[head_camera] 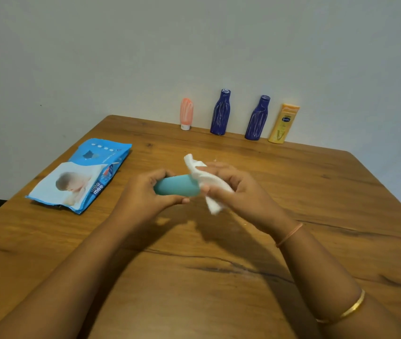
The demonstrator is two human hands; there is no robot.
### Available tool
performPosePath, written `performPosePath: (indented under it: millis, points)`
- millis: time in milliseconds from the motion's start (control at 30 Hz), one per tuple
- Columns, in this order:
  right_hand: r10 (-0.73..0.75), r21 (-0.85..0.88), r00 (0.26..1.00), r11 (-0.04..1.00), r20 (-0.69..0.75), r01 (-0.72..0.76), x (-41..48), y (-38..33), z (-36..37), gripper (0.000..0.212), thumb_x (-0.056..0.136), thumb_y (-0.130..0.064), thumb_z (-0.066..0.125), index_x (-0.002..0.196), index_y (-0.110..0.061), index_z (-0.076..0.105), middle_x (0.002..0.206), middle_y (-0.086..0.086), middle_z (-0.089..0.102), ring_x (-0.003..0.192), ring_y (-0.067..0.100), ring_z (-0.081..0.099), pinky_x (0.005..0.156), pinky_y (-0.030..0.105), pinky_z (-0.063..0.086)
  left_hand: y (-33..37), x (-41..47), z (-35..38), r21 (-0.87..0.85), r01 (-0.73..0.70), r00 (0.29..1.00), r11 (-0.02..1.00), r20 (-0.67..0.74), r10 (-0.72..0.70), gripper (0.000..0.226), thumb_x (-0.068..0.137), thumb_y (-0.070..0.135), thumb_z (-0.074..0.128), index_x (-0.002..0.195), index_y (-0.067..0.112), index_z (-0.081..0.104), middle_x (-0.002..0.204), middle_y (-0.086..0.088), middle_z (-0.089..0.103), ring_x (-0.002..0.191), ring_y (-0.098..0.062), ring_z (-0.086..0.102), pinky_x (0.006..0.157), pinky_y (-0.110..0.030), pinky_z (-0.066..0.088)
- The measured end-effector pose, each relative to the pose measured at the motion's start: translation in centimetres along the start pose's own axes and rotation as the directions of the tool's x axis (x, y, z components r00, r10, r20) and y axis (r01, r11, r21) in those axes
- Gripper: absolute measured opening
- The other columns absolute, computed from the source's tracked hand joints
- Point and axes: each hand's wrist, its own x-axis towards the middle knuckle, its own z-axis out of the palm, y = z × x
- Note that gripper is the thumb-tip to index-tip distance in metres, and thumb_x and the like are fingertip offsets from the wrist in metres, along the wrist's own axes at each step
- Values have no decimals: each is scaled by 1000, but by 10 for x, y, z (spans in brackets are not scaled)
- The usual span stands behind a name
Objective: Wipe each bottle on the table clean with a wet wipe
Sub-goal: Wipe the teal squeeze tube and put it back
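A teal bottle (177, 186) lies sideways in the air above the middle of the wooden table (219, 253). My left hand (145, 189) grips its left end. My right hand (233, 187) holds a crumpled white wet wipe (206, 182) wrapped around the bottle's right end. Along the far edge by the wall stand an orange tube (186, 113), two dark blue bottles (220, 113) (257, 118) and a yellow lotion bottle (283, 124).
A blue pack of wet wipes (82, 174) lies flat on the table's left side, near the left edge. A grey wall (194, 45) rises right behind the row of bottles.
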Motion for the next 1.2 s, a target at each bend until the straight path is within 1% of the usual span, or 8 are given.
performPosePath:
  millis: [100,233,400,633,733,867,1067,1200]
  points:
    - [-145,-371,984,912,104,174,2,0,-6,36,82,-17,67,118,-20,61,134,-8,45,115,0,42,91,10,40,-1,2,-3,-9,7,999,1000,32,-7,38,59,23,85,93,21,69,90,4,68,86,-9,62,74,-27,52]
    - [-83,-399,996,914,-13,71,5,0,-1,22,79,-31,70,88,-12,67,94,3,67,81,13,59,71,33,50,0,1,2,66,-71,997,995,38,68,36,59,30,84,89,36,64,85,18,64,86,8,56,66,-12,47]
    - [327,176,944,932,-28,-318,7,0,4,36,81,-40,65,91,-5,69,84,11,71,68,17,65,61,28,52,-1,-7,13,8,-94,995,996,-21,94,42,59,24,84,86,45,60,85,26,61,84,14,55,67,-5,44]
    - [-64,-137,998,989,-8,62,-1,8,-3,25,79,-25,71,97,-8,69,89,9,70,78,24,64,67,39,52,3,1,3,-67,23,998,997,66,-19,37,60,20,85,81,39,62,82,16,64,73,6,60,63,-11,48]
    - [105,60,991,993,-78,-100,3,5,-1,25,79,-30,69,93,-9,69,81,8,70,61,11,62,54,25,49,6,-1,5,8,-16,1000,1000,21,16,38,61,23,83,83,42,59,83,23,60,78,7,56,68,-12,46]
    - [388,522,919,771,68,-365,6,3,1,42,82,-33,65,102,4,64,79,16,68,54,14,62,51,21,53,6,-2,13,115,-111,990,987,-76,120,39,63,25,83,98,32,66,82,25,55,79,3,54,74,-19,46]
    - [52,244,972,970,-229,6,2,8,12,19,85,-21,64,100,-9,66,83,9,67,61,7,60,56,19,53,11,6,12,-100,123,992,987,-20,-126,36,65,29,81,94,29,61,83,14,62,76,0,58,57,-12,44]
    - [132,358,930,934,-344,0,6,3,10,14,86,-18,63,96,-10,67,71,9,67,48,5,55,47,18,47,9,0,18,-375,288,955,881,180,-235,30,69,32,77,93,18,67,90,-10,70,72,-9,64,63,-21,52]
